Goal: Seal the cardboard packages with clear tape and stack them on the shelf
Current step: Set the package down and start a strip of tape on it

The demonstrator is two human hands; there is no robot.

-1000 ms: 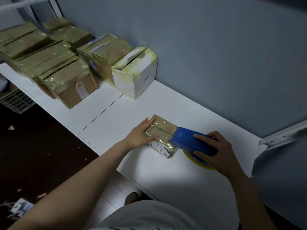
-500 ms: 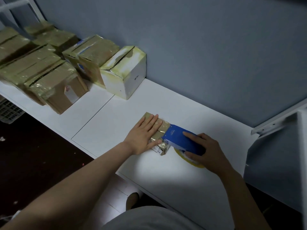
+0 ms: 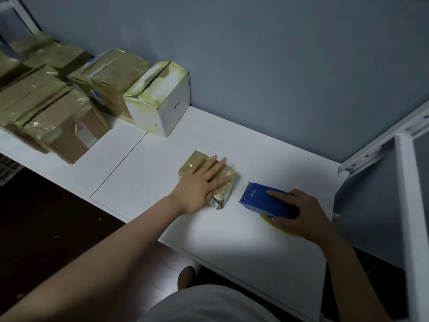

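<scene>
A small flat cardboard package (image 3: 226, 190) wrapped in shiny tape lies on the white shelf (image 3: 243, 233). My left hand (image 3: 200, 183) presses flat on its top with straight fingers. Just right of the package, a short gap away, my right hand (image 3: 299, 214) grips a blue tape dispenser (image 3: 264, 201) that rests on the shelf. The yellowish tape roll (image 3: 276, 225) shows under the dispenser, mostly hidden by my hand.
Several taped cardboard boxes (image 3: 67, 129) crowd the shelf's left end, with a white taped box (image 3: 162, 103) nearest. A grey wall runs behind. A white metal shelf frame (image 3: 406, 205) stands at the right. Dark floor lies below the front edge.
My right hand drew the dispenser off the package's right end, leaving a gap. My left hand slid further over the package top and lies flat on it.
</scene>
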